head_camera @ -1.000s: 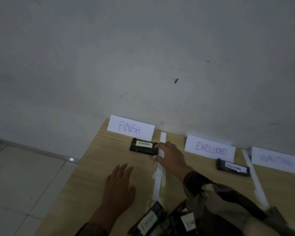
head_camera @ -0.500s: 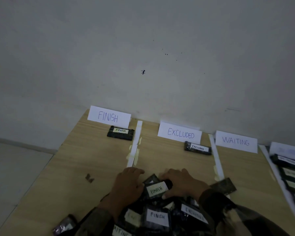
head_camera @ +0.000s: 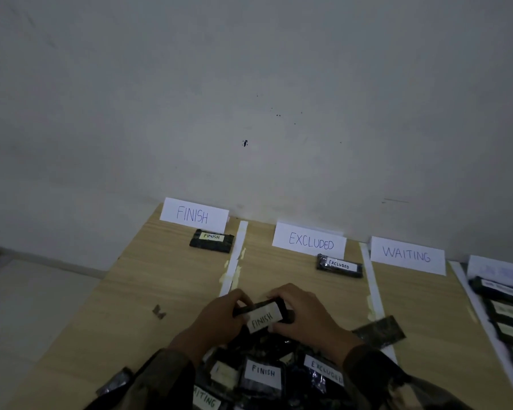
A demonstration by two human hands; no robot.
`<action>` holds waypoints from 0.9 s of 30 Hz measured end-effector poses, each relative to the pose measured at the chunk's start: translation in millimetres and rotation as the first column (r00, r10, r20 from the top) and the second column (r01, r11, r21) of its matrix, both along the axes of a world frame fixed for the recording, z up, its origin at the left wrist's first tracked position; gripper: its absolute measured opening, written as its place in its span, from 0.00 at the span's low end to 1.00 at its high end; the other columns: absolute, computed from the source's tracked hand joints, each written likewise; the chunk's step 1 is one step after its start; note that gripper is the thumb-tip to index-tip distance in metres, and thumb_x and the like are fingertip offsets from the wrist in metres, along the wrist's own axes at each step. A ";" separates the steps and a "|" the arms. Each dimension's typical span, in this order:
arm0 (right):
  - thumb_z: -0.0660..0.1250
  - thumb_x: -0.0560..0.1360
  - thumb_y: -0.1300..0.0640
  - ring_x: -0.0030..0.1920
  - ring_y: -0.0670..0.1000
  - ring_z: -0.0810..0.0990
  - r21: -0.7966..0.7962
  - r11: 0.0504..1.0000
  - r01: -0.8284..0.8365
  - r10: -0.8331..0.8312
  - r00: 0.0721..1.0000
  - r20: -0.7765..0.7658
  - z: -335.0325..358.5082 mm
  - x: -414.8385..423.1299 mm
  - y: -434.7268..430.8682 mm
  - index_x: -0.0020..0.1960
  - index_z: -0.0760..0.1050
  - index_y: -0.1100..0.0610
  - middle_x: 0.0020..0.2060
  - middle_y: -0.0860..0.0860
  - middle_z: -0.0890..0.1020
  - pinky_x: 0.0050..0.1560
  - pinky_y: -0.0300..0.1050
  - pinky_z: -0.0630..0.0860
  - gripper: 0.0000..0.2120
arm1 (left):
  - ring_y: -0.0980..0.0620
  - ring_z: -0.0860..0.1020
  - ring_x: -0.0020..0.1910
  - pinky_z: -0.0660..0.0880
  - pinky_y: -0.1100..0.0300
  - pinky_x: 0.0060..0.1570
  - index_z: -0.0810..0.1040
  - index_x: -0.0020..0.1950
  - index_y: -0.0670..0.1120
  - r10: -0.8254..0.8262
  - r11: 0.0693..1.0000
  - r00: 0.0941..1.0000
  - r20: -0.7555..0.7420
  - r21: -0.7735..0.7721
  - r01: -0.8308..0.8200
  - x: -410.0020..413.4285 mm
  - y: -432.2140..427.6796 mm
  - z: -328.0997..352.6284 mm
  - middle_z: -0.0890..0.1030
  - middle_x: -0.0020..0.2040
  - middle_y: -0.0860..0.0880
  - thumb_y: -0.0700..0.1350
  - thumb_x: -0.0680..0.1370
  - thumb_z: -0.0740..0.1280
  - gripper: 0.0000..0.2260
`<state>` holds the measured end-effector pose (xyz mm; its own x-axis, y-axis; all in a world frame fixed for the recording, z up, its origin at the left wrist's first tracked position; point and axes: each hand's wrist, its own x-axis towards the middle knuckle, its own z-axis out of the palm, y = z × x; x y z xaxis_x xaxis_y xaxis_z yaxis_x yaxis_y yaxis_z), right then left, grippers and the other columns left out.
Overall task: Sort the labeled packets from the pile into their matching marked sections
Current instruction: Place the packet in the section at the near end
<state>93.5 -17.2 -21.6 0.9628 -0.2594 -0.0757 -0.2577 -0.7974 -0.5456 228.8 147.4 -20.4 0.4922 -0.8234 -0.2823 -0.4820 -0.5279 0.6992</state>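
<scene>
— Where is the dark plastic packet with the white FINISH label [head_camera: 262,316]?

— Between the two hands, raised just above the pile of dark labelled packets [head_camera: 264,372] at the near edge of the light wooden table [head_camera: 160,276]. Half a second ago it lay lower, against the pile. Now it is tilted up with its label towards the camera.

— How do the hands hold it?

— The left hand [head_camera: 219,321] curls its fingers round the left end. The right hand [head_camera: 305,318] grips the right end, fingers over the top. A second ago the left lay flat on the table and the right reached to the far packet.

— And that far packet?

— The dark far packet labelled FINISH [head_camera: 212,241] lies just before the white paper FINISH card [head_camera: 193,215], where it was. Past a white tape strip [head_camera: 234,258], a dark packet labelled EXCLUDED [head_camera: 339,266] lies in front of the white EXCLUDED card [head_camera: 310,241]. The white WAITING card [head_camera: 407,255] stands in the next section. A loose dark packet [head_camera: 379,331] lies across the second strip, near the right wrist.
</scene>
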 end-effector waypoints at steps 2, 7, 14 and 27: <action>0.71 0.66 0.42 0.58 0.45 0.72 -0.078 0.993 -0.089 0.090 0.996 0.004 2.0 5.6 0.2 0.64 0.68 0.45 0.58 0.44 0.72 0.54 0.48 0.72 0.29 | 0.50 0.79 0.47 0.78 0.58 0.42 0.70 0.50 0.51 0.004 1.000 1.000 -0.005 -0.014 -0.004 8.0 3.1 9.0 0.79 0.48 0.48 0.44 0.78 0.63 0.04; 0.70 0.68 0.46 0.55 0.47 0.73 -0.127 0.978 -0.166 0.174 0.983 0.053 5.1 32.6 10.5 0.65 0.68 0.47 0.57 0.46 0.72 0.50 0.45 0.74 0.28 | 0.50 0.80 0.47 0.78 0.59 0.40 0.69 0.47 0.55 0.072 0.997 0.997 -0.010 -0.025 -0.072 31.8 17.9 16.0 0.80 0.47 0.48 0.43 0.79 0.62 0.06; 0.64 0.67 0.40 0.49 0.52 0.76 -0.264 0.951 -0.162 0.185 0.981 0.064 -5.9 99.6 36.3 0.62 0.72 0.53 0.50 0.51 0.76 0.44 0.44 0.71 0.27 | 0.49 0.72 0.59 0.72 0.58 0.54 0.64 0.70 0.49 0.298 0.954 0.923 0.243 -0.106 -0.280 78.7 49.7 3.0 0.74 0.61 0.47 0.47 0.78 0.62 0.21; 0.64 0.60 0.34 0.39 0.52 0.81 -0.497 0.860 0.118 -0.058 0.989 0.134 -32.7 252.5 70.3 0.47 0.79 0.52 0.35 0.48 0.81 0.56 0.64 0.73 0.26 | 0.42 0.74 0.63 0.74 0.45 0.55 0.74 0.64 0.44 0.216 0.936 0.782 0.584 0.104 -0.336 158.4 101.9 -43.8 0.77 0.63 0.45 0.49 0.65 0.75 0.29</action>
<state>345.9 53.1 -54.3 0.9283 -0.3176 0.1934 -0.3020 -0.9474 -0.1062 387.2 249.2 -64.2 0.8100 -0.5859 -0.0255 -0.5661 -0.7926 0.2266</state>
